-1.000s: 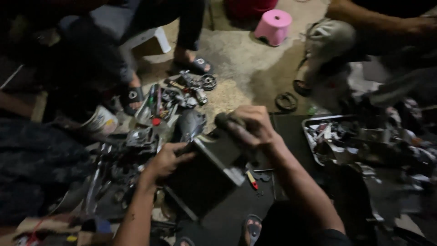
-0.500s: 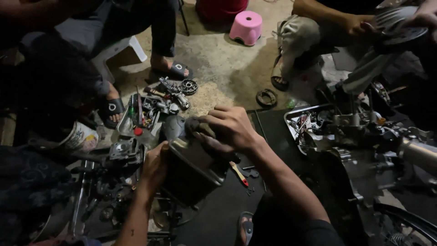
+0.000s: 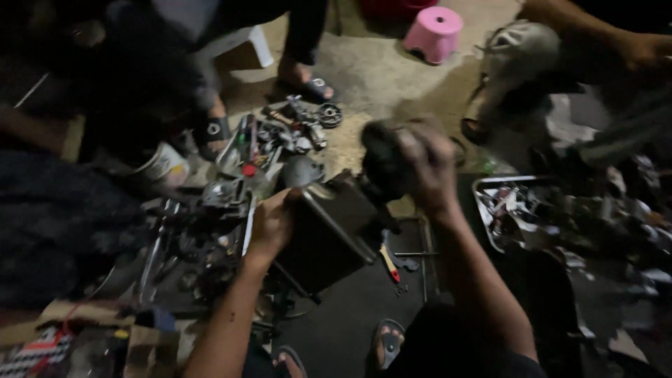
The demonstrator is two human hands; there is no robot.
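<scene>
At the far left a white tub (image 3: 162, 165) stands by a heap of metal tools and parts (image 3: 210, 210) spread over the floor. Just right of the heap, the left hand (image 3: 271, 222) comes up from below on a bare forearm, palm pressed to the left side of a dark boxy part (image 3: 327, 239), fingers wrapped over its upper edge. The box sits tilted, its lower corner toward the dark mat (image 3: 364, 315) between the person's sandalled feet. A small red-handled tool (image 3: 389, 264) lies just beside the box's right edge. The right hand (image 3: 423, 168), blurred, is raised above the box's top right corner, closed around a dark rounded piece (image 3: 383, 159) there. Farther right, a tray of small parts (image 3: 518, 210) crowds that side. Bare floor shows beyond the hands, up to a pink stool (image 3: 434, 31).
</scene>
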